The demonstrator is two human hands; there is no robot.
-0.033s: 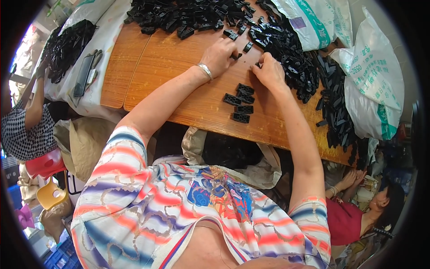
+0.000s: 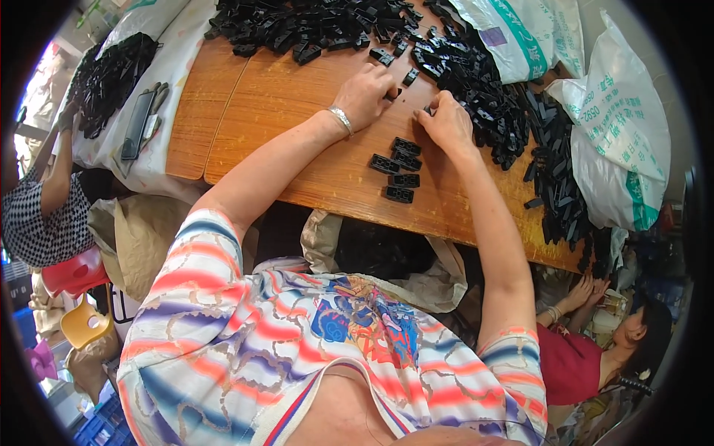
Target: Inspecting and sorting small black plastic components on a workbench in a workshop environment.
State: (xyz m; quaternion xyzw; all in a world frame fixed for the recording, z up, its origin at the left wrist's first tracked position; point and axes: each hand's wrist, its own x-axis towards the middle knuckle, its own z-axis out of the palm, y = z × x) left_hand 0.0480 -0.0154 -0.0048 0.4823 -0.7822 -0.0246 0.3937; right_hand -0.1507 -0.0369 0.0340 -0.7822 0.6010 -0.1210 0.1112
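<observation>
I have the left hand (image 2: pixel 366 97) over the reddish-brown wooden table (image 2: pixel 275 126), its fingers curled in and closed on a small black plastic piece (image 2: pixel 392 96) – most of it is hidden from me behind the knuckles. A silver metal bracelet (image 2: pixel 341 119) circles that wrist. The right hand (image 2: pixel 446 123) is just across from it, thumb and forefinger brought close together around a small dark sliver (image 2: pixel 429 110); I can't make out its shape from here. The two hands are near each other but apart.

Between the forearms, nearer the person, I count five black rectangular plastic blocks (image 2: pixel 404 181) in a loose, staggered group on the bare wood. Beyond the left hand's fingers lie a loose black block with a pale glint (image 2: pixel 410 76) and another shiny black block (image 2: pixel 381 56), close to the large heap of glossy black plastic parts (image 2: pixel 297 30) that spreads along the far side. The heap runs on past the right hand, where flat black strips (image 2: pixel 558 186) lie beside a white plastic bag with green printing (image 2: pixel 617 134). To the left, a dark flat phone (image 2: pixel 137 125) rests on a white covering (image 2: pixel 175 82).
</observation>
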